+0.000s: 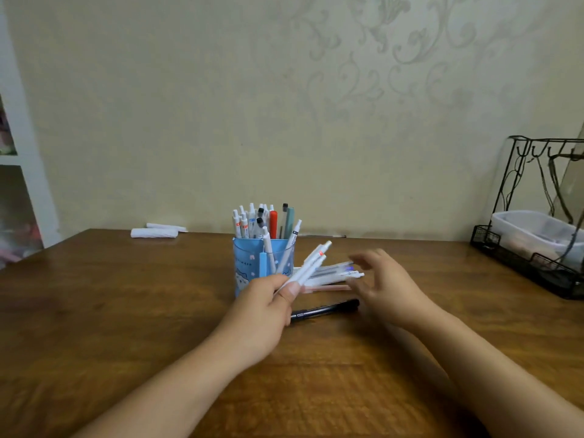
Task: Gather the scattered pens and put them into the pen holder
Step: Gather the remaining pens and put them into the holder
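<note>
Surface (pixel 126 311) of brown wood carries the blue pen holder (pixel 252 267), already crowded with upright pens. Right of the holder lies a small pile of loose pens (pixel 331 273), long axes running left-right, count unclear through blur; nearer lies one black pen (pixel 325 309). Right hand (pixel 385 286), grip released and nearest the pile, reaches toward it. Left hand (pixel 268 298) grasps two white pens (pixel 311 262) before the holder.

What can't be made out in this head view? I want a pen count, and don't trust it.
- Loose pens on the table: overlapping, partly behind the left hand; count unclear.
- Right hand: fingers motion-blurred, contact with the pens unclear.
- White pens held by the left hand: lower ends hidden.
- Pen holder: print too small to read.
- Black pen: one end behind the left hand.
</note>
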